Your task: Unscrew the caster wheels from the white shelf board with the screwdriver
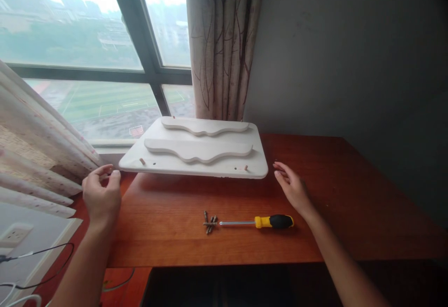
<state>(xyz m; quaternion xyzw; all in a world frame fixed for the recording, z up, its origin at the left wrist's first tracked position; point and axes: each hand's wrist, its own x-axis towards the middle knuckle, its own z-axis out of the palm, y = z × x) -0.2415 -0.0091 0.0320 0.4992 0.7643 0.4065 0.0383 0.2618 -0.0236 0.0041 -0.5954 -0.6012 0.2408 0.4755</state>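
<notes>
A white board with rounded corners sits toward the back of the table. Short wooden dowels stand up near its corners, with small holes beside the front two. On it lie two white wavy-edged strips, a front strip and a rear strip. My left hand is just off the board's front left corner, thumb and fingers apart. Past the right edge, my right hand is open and holds nothing. In front lie several metal screws in a small pile and a yellow-and-black screwdriver, its tip toward them.
The reddish-brown wooden table ends at a front edge near me. A window and a patterned curtain stand behind, with a grey wall at right. Cables and a wall socket are at lower left.
</notes>
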